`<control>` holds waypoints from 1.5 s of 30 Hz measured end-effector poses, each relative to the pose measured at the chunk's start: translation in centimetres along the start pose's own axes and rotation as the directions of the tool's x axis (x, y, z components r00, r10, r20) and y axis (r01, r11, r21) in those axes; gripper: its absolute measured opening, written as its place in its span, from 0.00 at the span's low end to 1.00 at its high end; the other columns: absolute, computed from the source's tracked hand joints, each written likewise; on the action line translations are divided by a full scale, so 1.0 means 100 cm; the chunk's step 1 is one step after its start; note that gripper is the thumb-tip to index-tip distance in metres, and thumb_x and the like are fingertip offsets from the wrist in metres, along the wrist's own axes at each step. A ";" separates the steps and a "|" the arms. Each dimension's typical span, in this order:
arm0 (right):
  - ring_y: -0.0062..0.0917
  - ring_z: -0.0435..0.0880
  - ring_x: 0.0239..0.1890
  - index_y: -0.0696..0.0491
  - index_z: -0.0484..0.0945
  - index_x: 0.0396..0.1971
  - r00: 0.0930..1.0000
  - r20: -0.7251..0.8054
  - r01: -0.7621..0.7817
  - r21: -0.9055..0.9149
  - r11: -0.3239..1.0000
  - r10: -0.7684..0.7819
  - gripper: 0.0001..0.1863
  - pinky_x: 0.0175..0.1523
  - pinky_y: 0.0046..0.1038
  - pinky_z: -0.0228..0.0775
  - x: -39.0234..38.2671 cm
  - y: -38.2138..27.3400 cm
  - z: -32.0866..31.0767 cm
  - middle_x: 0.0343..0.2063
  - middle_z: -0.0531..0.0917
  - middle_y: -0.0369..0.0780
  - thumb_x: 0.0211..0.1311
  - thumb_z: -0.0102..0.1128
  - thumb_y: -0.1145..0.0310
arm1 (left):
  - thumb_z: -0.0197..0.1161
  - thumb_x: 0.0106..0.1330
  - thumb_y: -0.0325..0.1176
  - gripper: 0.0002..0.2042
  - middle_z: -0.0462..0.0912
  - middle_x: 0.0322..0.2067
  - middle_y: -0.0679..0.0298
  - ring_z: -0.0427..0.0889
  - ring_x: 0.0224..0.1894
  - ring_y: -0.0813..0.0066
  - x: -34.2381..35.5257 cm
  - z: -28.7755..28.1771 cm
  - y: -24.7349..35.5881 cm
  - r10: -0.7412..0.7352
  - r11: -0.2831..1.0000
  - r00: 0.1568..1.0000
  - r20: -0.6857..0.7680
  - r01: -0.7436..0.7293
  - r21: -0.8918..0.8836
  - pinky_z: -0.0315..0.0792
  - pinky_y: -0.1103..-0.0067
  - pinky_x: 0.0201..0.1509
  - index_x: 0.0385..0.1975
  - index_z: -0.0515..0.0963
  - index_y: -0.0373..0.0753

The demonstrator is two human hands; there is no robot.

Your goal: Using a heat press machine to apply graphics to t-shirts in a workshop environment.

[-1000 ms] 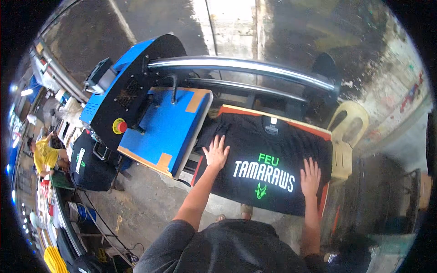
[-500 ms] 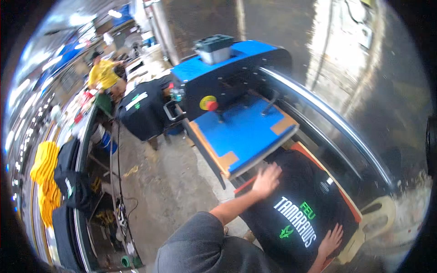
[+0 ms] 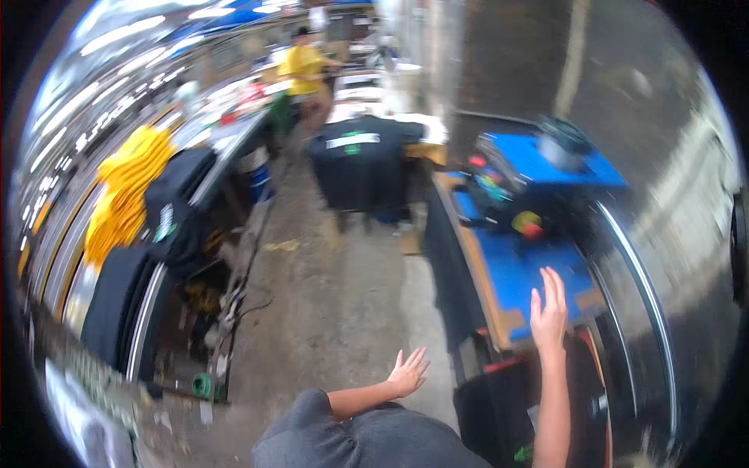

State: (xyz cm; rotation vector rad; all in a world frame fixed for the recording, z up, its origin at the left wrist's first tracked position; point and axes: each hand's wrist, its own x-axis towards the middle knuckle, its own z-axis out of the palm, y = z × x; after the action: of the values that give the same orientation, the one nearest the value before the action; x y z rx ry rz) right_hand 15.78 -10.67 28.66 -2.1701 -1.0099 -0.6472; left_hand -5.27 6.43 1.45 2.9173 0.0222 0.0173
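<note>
My left hand [image 3: 407, 373] is open in the air over the floor at lower middle, fingers spread, holding nothing. My right hand [image 3: 551, 313] is raised and open, beside the edge of the blue padded plate [image 3: 507, 261] of the heat press [image 3: 593, 168]; whether it touches the plate I cannot tell. Below that plate, a black printed T-shirt [image 3: 495, 413] lies on a red-edged lower platen, partly hidden by my right forearm. The red stop knob [image 3: 532, 230] on the press is blurred.
Ahead, another black shirt [image 3: 359, 175] drapes over a stand. A person in yellow [image 3: 300, 70] works beyond it. Along the left, a long table [image 3: 144, 327] bears yellow shirts [image 3: 133, 179] and black shirts [image 3: 173, 234]. A concrete floor [image 3: 320, 288] runs between table and press.
My view has swung left from the platen toward the aisle. Both hands have lifted from the shirt they rested on; my left hand now hangs over the floor, my right beside the press.
</note>
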 end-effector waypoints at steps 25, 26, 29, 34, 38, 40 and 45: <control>0.49 0.75 0.43 0.58 0.64 0.45 0.969 0.188 -0.075 -0.404 0.912 0.163 0.20 0.46 0.44 0.69 0.098 -0.028 0.167 0.43 0.72 0.50 0.57 0.56 0.65 | 0.52 0.51 0.35 0.17 0.79 0.42 0.48 0.78 0.46 0.53 -0.261 0.106 -0.177 -0.510 0.570 0.599 0.617 0.773 -0.279 0.72 0.66 0.46 0.38 0.79 0.33; 0.49 0.75 0.43 0.58 0.64 0.45 0.969 0.180 -0.080 -0.409 0.909 0.166 0.20 0.46 0.44 0.69 0.095 -0.025 0.163 0.43 0.72 0.50 0.57 0.56 0.65 | 0.52 0.51 0.35 0.17 0.79 0.42 0.48 0.78 0.46 0.53 -0.262 0.108 -0.177 -0.506 0.577 0.605 0.615 0.767 -0.279 0.72 0.66 0.46 0.38 0.79 0.33; 0.51 0.76 0.39 0.57 0.65 0.37 0.958 0.195 -0.121 -0.395 0.910 0.212 0.20 0.43 0.46 0.69 0.072 -0.050 0.143 0.39 0.73 0.51 0.64 0.45 0.53 | 0.53 0.51 0.35 0.17 0.79 0.42 0.50 0.78 0.46 0.53 -0.271 0.102 -0.173 -0.477 0.571 0.578 0.663 0.777 -0.267 0.71 0.66 0.47 0.38 0.79 0.34; 0.52 0.75 0.37 0.57 0.65 0.33 0.963 0.110 -0.201 -0.318 0.926 0.247 0.21 0.40 0.48 0.66 0.029 -0.064 0.105 0.35 0.73 0.51 0.68 0.35 0.52 | 0.55 0.50 0.35 0.16 0.79 0.42 0.50 0.78 0.46 0.54 -0.265 0.093 -0.180 -0.400 0.726 0.579 0.711 0.674 -0.140 0.71 0.66 0.47 0.37 0.79 0.34; 0.50 0.74 0.38 0.57 0.68 0.33 0.956 0.018 -0.274 -0.288 0.917 0.291 0.20 0.41 0.45 0.67 -0.010 -0.079 0.065 0.36 0.74 0.49 0.66 0.42 0.53 | 0.53 0.51 0.35 0.15 0.79 0.40 0.49 0.77 0.45 0.52 -0.227 0.093 -0.178 -0.362 0.799 0.590 0.722 0.595 -0.085 0.71 0.65 0.46 0.35 0.80 0.35; 0.49 0.75 0.36 0.55 0.70 0.32 0.951 -0.029 -0.306 -0.222 0.926 0.308 0.17 0.39 0.46 0.67 -0.031 -0.086 0.047 0.37 0.74 0.46 0.65 0.45 0.54 | 0.53 0.52 0.35 0.15 0.79 0.40 0.49 0.77 0.45 0.52 -0.211 0.092 -0.168 -0.305 0.837 0.636 0.709 0.534 -0.119 0.71 0.65 0.46 0.35 0.80 0.35; 0.50 0.75 0.33 0.55 0.65 0.29 0.918 -0.080 -0.396 -0.231 0.889 0.388 0.15 0.35 0.48 0.66 -0.083 -0.109 0.007 0.34 0.69 0.47 0.65 0.44 0.57 | 0.50 0.55 0.38 0.16 0.79 0.40 0.50 0.76 0.45 0.50 -0.181 0.087 -0.126 -0.147 0.880 0.755 0.639 0.395 -0.264 0.70 0.65 0.49 0.37 0.79 0.38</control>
State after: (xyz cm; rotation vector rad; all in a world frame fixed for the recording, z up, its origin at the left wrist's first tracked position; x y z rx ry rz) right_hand 2.38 -8.78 26.52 -2.4723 -0.4631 -0.6311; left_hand -23.38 16.53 -10.02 2.3608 0.3117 -0.8629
